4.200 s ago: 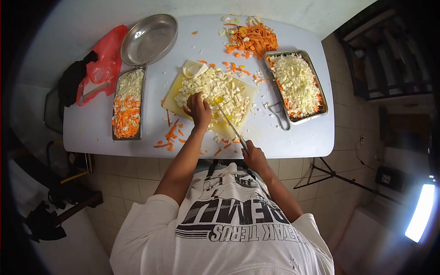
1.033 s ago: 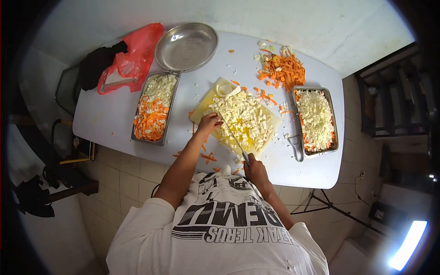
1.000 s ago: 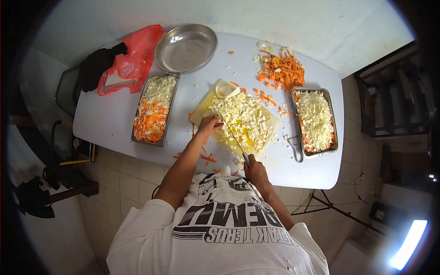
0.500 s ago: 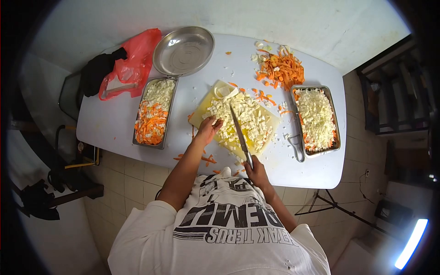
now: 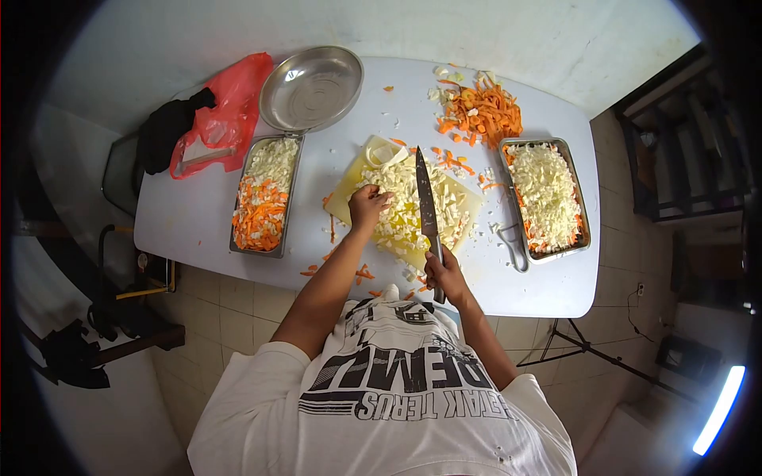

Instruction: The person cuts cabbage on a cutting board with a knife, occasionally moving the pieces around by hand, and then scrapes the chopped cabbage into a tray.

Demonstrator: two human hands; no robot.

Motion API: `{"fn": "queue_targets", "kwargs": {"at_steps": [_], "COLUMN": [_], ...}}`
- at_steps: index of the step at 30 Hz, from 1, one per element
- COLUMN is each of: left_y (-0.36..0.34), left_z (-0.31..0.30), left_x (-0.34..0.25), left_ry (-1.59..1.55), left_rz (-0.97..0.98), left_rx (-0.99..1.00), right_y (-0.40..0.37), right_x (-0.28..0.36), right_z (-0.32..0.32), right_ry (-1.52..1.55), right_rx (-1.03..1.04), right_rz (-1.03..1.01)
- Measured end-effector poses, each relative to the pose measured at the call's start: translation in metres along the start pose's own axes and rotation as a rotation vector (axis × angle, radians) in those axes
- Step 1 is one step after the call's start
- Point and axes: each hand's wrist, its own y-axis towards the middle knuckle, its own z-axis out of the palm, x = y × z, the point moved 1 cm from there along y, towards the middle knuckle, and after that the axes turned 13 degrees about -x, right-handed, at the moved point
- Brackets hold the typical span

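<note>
My right hand (image 5: pixel 446 274) is wrapped round the handle of a kitchen knife (image 5: pixel 427 194). The flat of its blade shows, with bits stuck to it, and the tip points away from me over the chopped cabbage (image 5: pixel 405 190). That pale heap covers much of a yellowish cutting board (image 5: pixel 343 198). At the heap's left side is my left hand (image 5: pixel 368 208), its fingers bent and close together; whether anything is between them is hidden. A larger cabbage chunk (image 5: pixel 386 155) lies at the board's far corner.
A metal tray (image 5: pixel 295 190) of cabbage and carrot stands left, another tray (image 5: pixel 587 226) right, beside a peeler (image 5: pixel 514 247). Behind are a round steel pan (image 5: pixel 313 87), a red plastic bag (image 5: pixel 230 119) and a carrot-peel pile (image 5: pixel 492 111). Scraps litter the white table (image 5: pixel 190 214).
The knife has turned so its blade shows broadside, and its tip has moved right and away from me. My left hand has shifted slightly forward, its fingers more bent.
</note>
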Motion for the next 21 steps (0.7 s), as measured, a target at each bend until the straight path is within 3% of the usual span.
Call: {"fn": "queue_targets", "kwargs": {"at_steps": [5,6,8,10,13,14,17,21], "left_y": [0.011,0.031,0.023,0.012,-0.022,-0.016,-0.056,-0.01], "left_z": [0.018,0.018,0.029,0.032,0.027,0.025,0.019,-0.013], "left_x": [-0.024,0.004,0.005,-0.005,-0.048,-0.025,-0.052,-0.02], "left_ry": [0.38,0.597,0.611,0.626,0.45,0.262,0.255,0.06], "left_rz": [0.25,0.424,0.762,0.857,0.323,0.217,-0.149,-0.154], "left_rx": [0.075,0.083,-0.121,-0.222,0.01,0.145,0.262,0.092], "right_y": [-0.008,-0.008,-0.005,0.0,0.005,0.006,0.007,-0.001], "right_x": [0.001,0.0,-0.003,-0.003,-0.002,-0.002,-0.005,-0.01], "right_z": [-0.006,-0.007,-0.007,-0.004,0.001,0.002,0.007,0.004], "right_ry": [0.461,0.54,0.578,0.498,0.436,0.41,0.307,0.137], "right_rx": [0.272,0.32,0.35,0.313,0.238,0.226,0.206,0.1], "right_rz": [0.203,0.254,0.276,0.223,0.228,0.214,0.164,0.093]}}
